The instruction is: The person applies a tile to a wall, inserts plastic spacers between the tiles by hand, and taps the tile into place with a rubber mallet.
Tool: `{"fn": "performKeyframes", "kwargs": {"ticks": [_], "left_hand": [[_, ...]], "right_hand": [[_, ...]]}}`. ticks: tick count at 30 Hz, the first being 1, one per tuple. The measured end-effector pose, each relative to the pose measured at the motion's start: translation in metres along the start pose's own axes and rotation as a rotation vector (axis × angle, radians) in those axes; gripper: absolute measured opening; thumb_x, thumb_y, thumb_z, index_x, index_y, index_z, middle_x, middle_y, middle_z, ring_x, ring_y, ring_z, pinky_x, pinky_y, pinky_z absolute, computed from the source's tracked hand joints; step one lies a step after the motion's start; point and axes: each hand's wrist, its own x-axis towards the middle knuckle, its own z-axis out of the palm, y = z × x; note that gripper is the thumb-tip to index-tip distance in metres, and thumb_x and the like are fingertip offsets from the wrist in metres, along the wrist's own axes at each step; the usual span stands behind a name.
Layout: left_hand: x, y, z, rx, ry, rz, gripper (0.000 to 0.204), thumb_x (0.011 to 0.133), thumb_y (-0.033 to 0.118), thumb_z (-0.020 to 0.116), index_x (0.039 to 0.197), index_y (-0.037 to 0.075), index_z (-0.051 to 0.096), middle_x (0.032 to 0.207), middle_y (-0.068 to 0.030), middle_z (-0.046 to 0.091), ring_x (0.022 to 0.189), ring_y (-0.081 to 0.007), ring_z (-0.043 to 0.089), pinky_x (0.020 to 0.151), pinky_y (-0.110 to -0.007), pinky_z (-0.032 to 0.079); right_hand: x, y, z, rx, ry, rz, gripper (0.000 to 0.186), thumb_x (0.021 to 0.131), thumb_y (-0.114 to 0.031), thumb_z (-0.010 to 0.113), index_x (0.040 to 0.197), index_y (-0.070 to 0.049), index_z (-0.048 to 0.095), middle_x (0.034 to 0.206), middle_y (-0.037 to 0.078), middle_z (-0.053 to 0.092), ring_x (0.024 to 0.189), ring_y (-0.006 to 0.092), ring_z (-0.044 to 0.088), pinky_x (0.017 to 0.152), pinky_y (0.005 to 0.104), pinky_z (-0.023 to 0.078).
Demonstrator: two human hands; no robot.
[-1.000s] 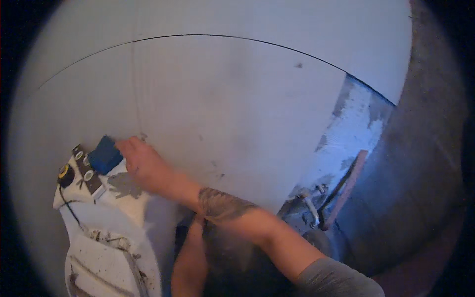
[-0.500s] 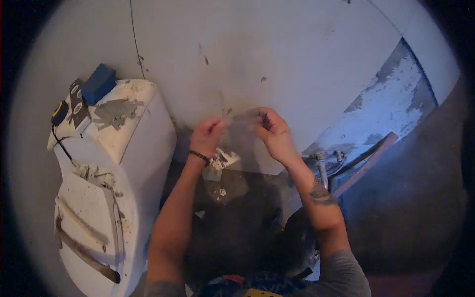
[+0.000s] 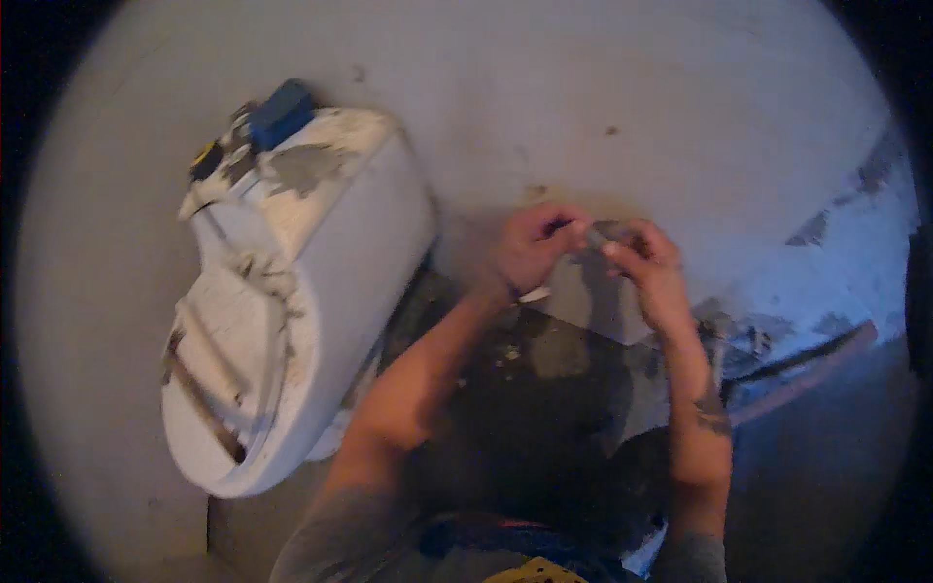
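In front of the pale wall, my two hands are close together with their fingertips meeting. Pinched in my right hand (image 3: 653,272) is a small grey piece (image 3: 599,236); blur leaves its kind unclear. My left hand (image 3: 535,248), a dark bracelet at its wrist, has its fingers pressed together at the near end of that same piece. Whether the left hand grips a second thing is hidden by its own fingers.
A dusty white toilet (image 3: 369,233) stands at the left. On its tank lie a blue block (image 3: 282,115), a black-and-yellow tool (image 3: 205,160) and a grey smear (image 3: 309,167); two sticks (image 3: 206,408) rest on its lid. At right are a pipe valve (image 3: 758,340) and a long strip (image 3: 807,374).
My hands have come together, and the small grey piece now shows between them. The view has swung left, so the toilet and my hands appear farther right.
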Motion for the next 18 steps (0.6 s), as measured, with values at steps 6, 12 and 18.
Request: {"fn": "performKeyframes", "kwargs": {"ticks": [6,12,18], "left_hand": [[-0.009,0.008,-0.002,-0.027,0.209,-0.008,0.016,0.088,0.018,0.057,0.094,0.003,0.059,0.072,-0.0012,0.059,0.067,-0.0081,0.056,0.061,-0.023,0.047],[-0.031,0.027,-0.034,0.221,0.296,-0.035,0.016,0.088,0.017,0.056,0.095,0.003,0.058,0.07,-0.001,0.058,0.065,-0.0079,0.054,0.058,-0.023,0.045],[-0.074,0.079,-0.09,0.668,0.605,0.124,0.014,0.086,0.008,0.054,0.099,0.006,0.057,0.089,-0.0064,0.061,0.084,-0.0126,0.056,0.072,-0.029,0.046]], "right_hand": [[-0.003,-0.013,0.031,-0.051,-0.059,0.003,0.024,0.078,-0.014,0.067,0.099,-0.005,0.058,0.069,-0.002,0.055,0.06,0.0055,0.048,0.052,0.0218,0.04],[-0.004,-0.009,0.058,0.112,-0.166,0.093,0.025,0.08,-0.019,0.065,0.1,-0.005,0.059,0.072,-0.001,0.057,0.062,0.0071,0.051,0.053,0.0224,0.042],[-0.005,0.003,0.064,-0.221,-0.082,-0.136,0.027,0.083,-0.02,0.062,0.101,0.0,0.057,0.079,0.008,0.062,0.069,0.0184,0.058,0.062,0.0291,0.045]]}}
